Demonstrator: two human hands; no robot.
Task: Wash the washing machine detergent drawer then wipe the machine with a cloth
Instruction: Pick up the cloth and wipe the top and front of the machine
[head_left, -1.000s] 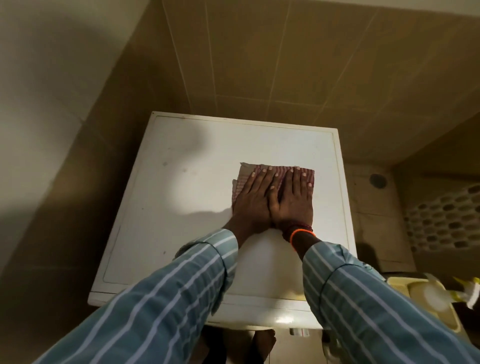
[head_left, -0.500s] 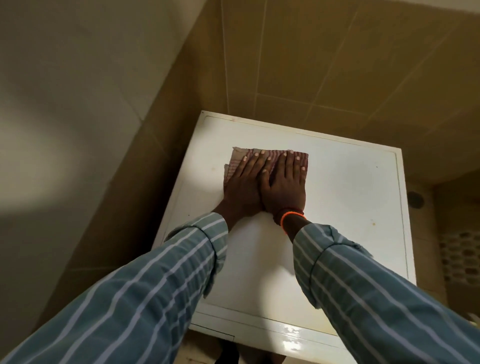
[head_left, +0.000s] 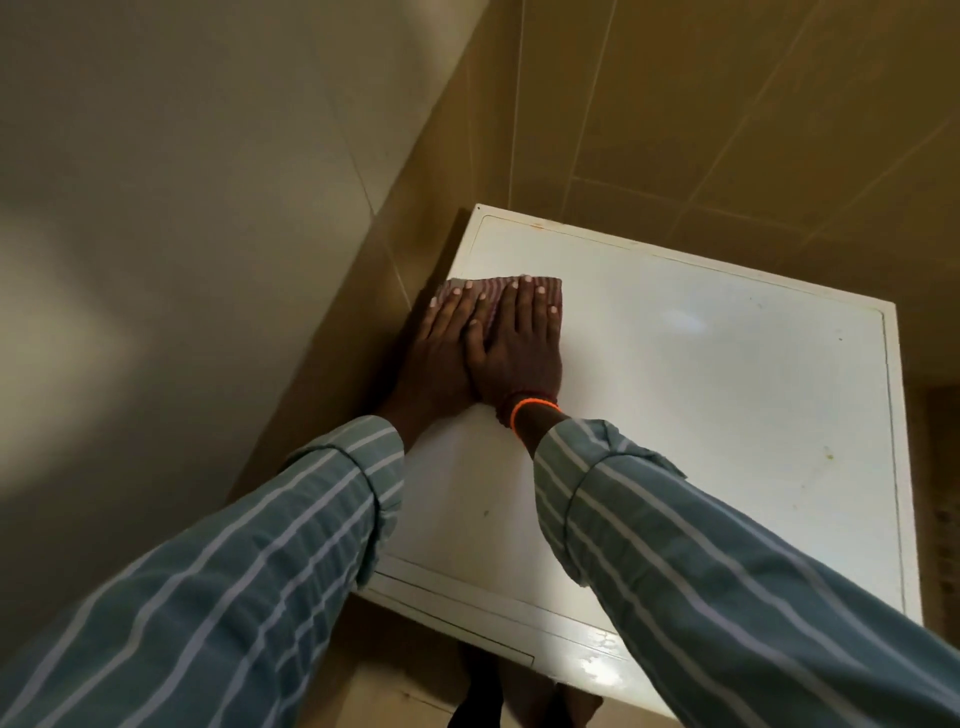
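Note:
The white washing machine (head_left: 701, 415) fills the lower right of the head view, seen from above. A folded red-and-white striped cloth (head_left: 493, 289) lies flat at the left edge of its top. My left hand (head_left: 441, 353) and my right hand (head_left: 519, 343) press on the cloth side by side, fingers straight and flat. An orange band circles my right wrist. Most of the cloth is hidden under my hands. The detergent drawer is not in sight.
A pale wall (head_left: 208, 260) rises close along the machine's left side. Tan wall tiles (head_left: 727, 104) stand behind it. Small specks mark the lid's right part. Feet show below the machine's front edge.
Both hands have slid the cloth from the middle of the lid leftward to its left edge, staying flat on it. The view has swung left.

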